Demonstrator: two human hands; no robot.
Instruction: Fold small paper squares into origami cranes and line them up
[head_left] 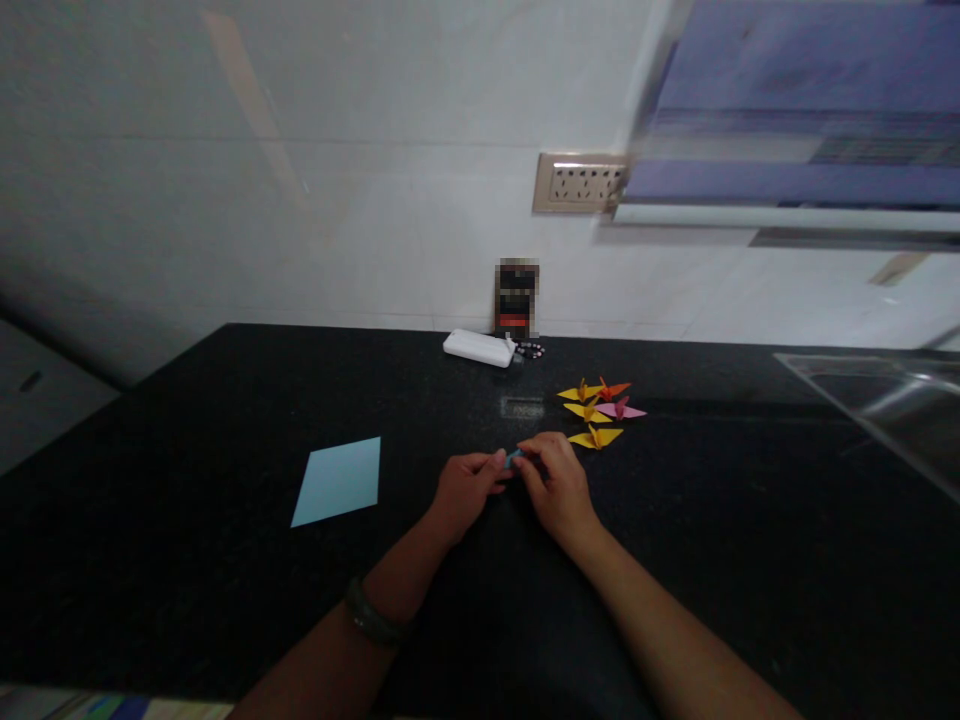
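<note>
Between my two hands is a small piece of folded blue paper (513,459), mostly hidden by the fingers. My left hand (469,492) pinches its left end between thumb and fingers. From the other side my right hand (556,487) grips it, thumb below and index finger above. A flat sheet of light blue paper (339,482) lies on the counter to the left. Just beyond my right hand stand several folded paper cranes: a yellow one (596,437) closest, a pink one (621,410) and an orange one (611,391) farther back, with more yellow beside them.
On the black counter (187,420), a white power bank (478,348) with a beaded strap (529,350) lies near the wall. A blurred dark box (517,298) leans there. A metal sink (892,400) is at right. A socket panel (581,183) is on the wall.
</note>
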